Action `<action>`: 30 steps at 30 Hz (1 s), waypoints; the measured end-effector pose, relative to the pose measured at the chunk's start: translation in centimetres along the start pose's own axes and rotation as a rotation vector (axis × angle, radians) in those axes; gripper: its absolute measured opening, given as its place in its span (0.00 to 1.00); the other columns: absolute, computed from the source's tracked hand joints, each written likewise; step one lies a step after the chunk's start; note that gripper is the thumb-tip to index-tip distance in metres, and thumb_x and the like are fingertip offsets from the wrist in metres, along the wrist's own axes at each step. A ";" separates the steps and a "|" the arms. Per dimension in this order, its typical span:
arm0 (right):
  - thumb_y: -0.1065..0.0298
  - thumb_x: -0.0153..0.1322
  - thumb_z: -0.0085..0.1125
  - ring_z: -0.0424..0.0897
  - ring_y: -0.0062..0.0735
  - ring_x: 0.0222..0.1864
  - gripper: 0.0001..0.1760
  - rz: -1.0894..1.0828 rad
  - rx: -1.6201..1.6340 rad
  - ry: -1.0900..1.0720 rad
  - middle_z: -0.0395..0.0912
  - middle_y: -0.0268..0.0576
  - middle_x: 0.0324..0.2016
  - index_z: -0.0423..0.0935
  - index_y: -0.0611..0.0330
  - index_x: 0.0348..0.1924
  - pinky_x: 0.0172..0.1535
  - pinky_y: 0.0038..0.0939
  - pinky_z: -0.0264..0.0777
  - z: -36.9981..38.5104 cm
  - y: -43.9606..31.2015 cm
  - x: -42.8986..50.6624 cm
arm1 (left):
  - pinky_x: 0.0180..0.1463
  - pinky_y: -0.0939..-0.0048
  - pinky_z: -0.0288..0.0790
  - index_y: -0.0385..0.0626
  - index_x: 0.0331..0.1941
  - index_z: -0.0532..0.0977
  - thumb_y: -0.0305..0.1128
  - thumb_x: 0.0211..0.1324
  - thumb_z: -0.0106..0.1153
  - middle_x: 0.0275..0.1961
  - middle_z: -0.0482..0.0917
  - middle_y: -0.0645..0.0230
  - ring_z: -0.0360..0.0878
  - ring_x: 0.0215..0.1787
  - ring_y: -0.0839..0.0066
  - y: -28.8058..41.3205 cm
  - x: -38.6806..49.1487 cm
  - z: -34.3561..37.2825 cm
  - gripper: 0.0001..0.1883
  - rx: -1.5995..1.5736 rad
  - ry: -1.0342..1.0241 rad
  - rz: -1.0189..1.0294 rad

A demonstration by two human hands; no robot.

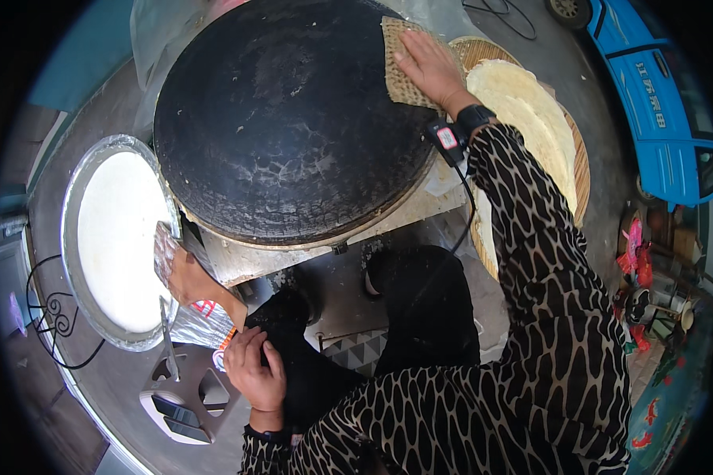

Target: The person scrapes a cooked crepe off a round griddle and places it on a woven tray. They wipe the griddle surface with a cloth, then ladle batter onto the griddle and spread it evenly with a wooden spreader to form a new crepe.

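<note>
A large round black griddle [285, 124] fills the upper middle. On its right edge my right hand [431, 68] lies flat, palm down, on a coarse woven tan cloth [401, 77]. My left hand [255, 368] rests by my left thigh, fingers slightly curled, close to the lower tip of a brown wooden scraper [199, 282]. Whether the fingers touch that tip cannot be told. The scraper's broad end lies over the rim of a metal basin [71, 237] of white batter [119, 237]. A knife-like metal tool [169, 344] leans at the basin's lower rim.
Thin pale flatbreads [529, 119] lie stacked on a round woven tray [581, 160] at the right, partly behind my right arm. A black cable [466, 219] hangs from my right wrist. A plastic stool [208, 392] stands lower left. A blue vehicle [653, 101] is at the upper right.
</note>
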State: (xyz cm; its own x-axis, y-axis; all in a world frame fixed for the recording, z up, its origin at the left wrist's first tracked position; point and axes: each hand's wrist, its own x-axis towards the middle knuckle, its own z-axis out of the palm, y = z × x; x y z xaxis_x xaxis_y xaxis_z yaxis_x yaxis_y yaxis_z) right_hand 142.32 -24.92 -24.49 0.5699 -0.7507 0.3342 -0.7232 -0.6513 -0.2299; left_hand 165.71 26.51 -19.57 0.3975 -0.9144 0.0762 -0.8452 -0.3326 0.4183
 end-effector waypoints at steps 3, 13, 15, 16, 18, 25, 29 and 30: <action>0.33 0.78 0.39 0.51 0.42 0.78 0.41 -0.018 -0.065 -0.223 0.54 0.45 0.76 0.57 0.50 0.76 0.76 0.51 0.40 -1.8 -6.4 -7.0 | 0.62 0.56 0.66 0.43 0.39 0.80 0.26 0.54 0.60 0.45 0.84 0.64 0.79 0.53 0.57 0.1 0.3 0.3 0.08 0.013 0.008 -0.003; 0.40 0.79 0.42 0.52 0.45 0.77 0.37 -0.022 -0.112 -0.146 0.56 0.46 0.75 0.59 0.53 0.74 0.76 0.49 0.43 1.8 -0.8 0.0 | 0.62 0.55 0.65 0.45 0.38 0.80 0.27 0.52 0.60 0.44 0.83 0.65 0.79 0.52 0.59 -0.8 0.8 -0.4 0.08 -0.012 -0.057 -0.035; 0.38 0.80 0.39 0.53 0.47 0.77 0.39 -0.046 -0.128 -0.168 0.56 0.53 0.74 0.60 0.61 0.73 0.76 0.40 0.45 3.7 1.1 6.9 | 0.62 0.54 0.65 0.46 0.37 0.81 0.29 0.50 0.61 0.42 0.83 0.65 0.80 0.51 0.60 -1.0 1.1 -0.5 0.09 -0.063 -0.058 -0.059; 0.37 0.79 0.39 0.53 0.48 0.76 0.42 -0.009 -0.056 -0.181 0.58 0.57 0.73 0.61 0.66 0.71 0.76 0.38 0.45 4.9 1.4 10.4 | 0.62 0.55 0.65 0.46 0.37 0.81 0.29 0.50 0.62 0.41 0.83 0.65 0.80 0.51 0.60 -1.1 1.1 -0.5 0.09 -0.054 -0.059 -0.069; 0.34 0.77 0.42 0.56 0.51 0.75 0.45 -0.024 -0.020 -0.192 0.60 0.61 0.71 0.62 0.70 0.70 0.76 0.38 0.46 7.3 1.0 16.8 | 0.61 0.55 0.66 0.47 0.37 0.82 0.30 0.48 0.64 0.40 0.83 0.65 0.80 0.51 0.61 -1.3 1.2 -0.8 0.10 -0.040 -0.055 -0.082; 0.46 0.77 0.45 0.68 0.53 0.66 0.30 -0.494 -0.029 -0.254 0.71 0.54 0.63 0.71 0.60 0.63 0.69 0.43 0.57 17.9 -15.8 27.6 | 0.59 0.59 0.68 0.45 0.36 0.82 0.25 0.46 0.64 0.44 0.83 0.65 0.81 0.51 0.64 -2.4 2.0 -1.7 0.10 -0.127 -0.096 -0.155; 0.28 0.77 0.31 0.50 0.40 0.78 0.43 -0.586 -0.167 -0.301 0.54 0.42 0.76 0.58 0.47 0.75 0.76 0.49 0.41 16.3 -28.9 18.4 | 0.59 0.60 0.68 0.46 0.34 0.81 0.27 0.49 0.64 0.43 0.83 0.67 0.81 0.51 0.66 -2.2 1.8 -1.8 0.07 -0.109 -0.064 -0.131; 0.27 0.77 0.28 0.47 0.37 0.78 0.44 -0.645 -0.171 -0.315 0.52 0.39 0.77 0.57 0.47 0.76 0.76 0.52 0.37 14.8 -30.9 15.3 | 0.59 0.60 0.68 0.46 0.34 0.80 0.27 0.49 0.64 0.43 0.83 0.67 0.81 0.51 0.65 -2.2 1.5 -1.7 0.06 -0.114 -0.026 -0.113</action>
State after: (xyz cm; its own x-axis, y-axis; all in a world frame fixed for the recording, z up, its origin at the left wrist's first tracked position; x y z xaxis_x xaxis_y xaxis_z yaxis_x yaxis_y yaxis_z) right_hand 179.13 -17.95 -25.78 0.9688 -0.2375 0.0705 -0.2427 -0.9670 0.0779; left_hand 168.73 26.20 -18.85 0.4770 -0.8789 0.0005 -0.7493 -0.4064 0.5228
